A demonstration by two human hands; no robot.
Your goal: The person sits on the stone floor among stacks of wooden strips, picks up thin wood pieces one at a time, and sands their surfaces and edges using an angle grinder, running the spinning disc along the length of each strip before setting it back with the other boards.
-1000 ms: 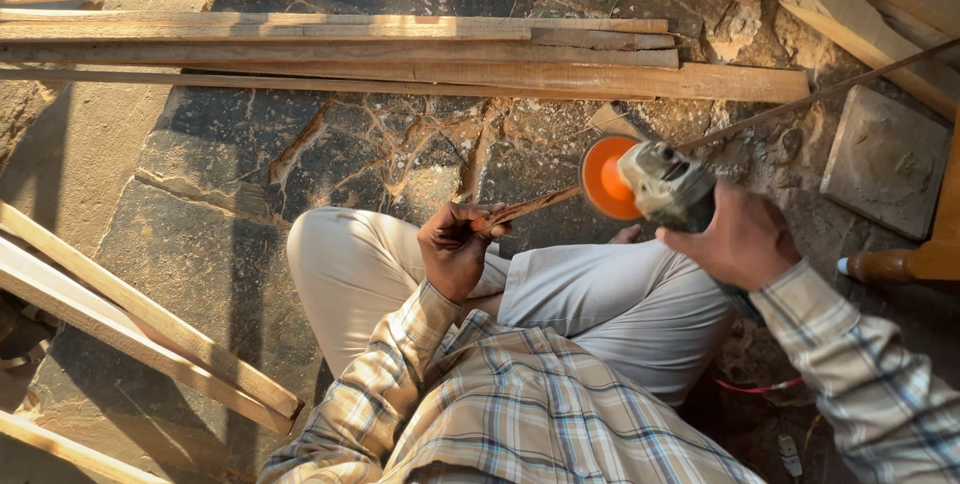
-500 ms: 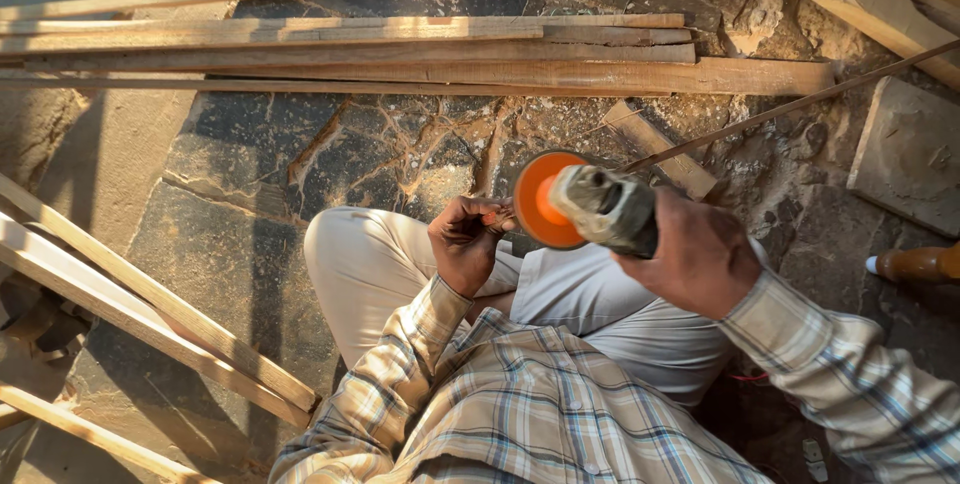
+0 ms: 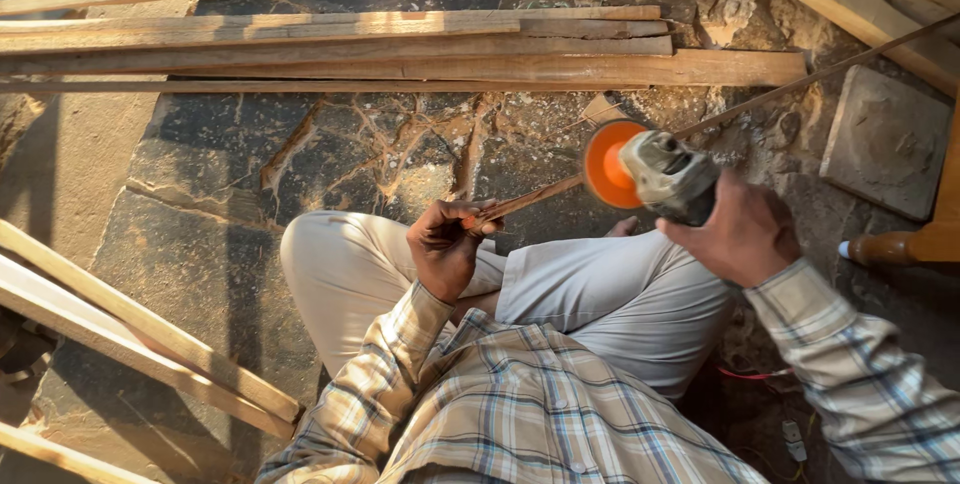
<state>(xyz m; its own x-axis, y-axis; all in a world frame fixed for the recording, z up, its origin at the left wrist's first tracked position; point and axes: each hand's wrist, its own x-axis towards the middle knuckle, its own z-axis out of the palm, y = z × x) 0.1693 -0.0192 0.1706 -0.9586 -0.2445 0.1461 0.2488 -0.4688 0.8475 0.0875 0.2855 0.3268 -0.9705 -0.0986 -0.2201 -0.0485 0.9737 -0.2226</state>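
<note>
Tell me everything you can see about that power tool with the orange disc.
The angle grinder has a grey, worn-looking body with a round orange disc at its front end, facing left. The right hand grips its rear from above, holding it off the ground over the person's knee. The disc meets the tip of a thin wooden stick, which the left hand holds. Whether the disc is spinning cannot be told. Sunlight falls across it.

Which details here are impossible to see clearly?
Head view only:
- Far end of the thin wooden stick: hidden behind the orange disc.
- Left hand palm: turned away, grip unclear.
- Grinder handle: covered by the right hand.
- Power cable: cut off at the bottom edge.
</note>
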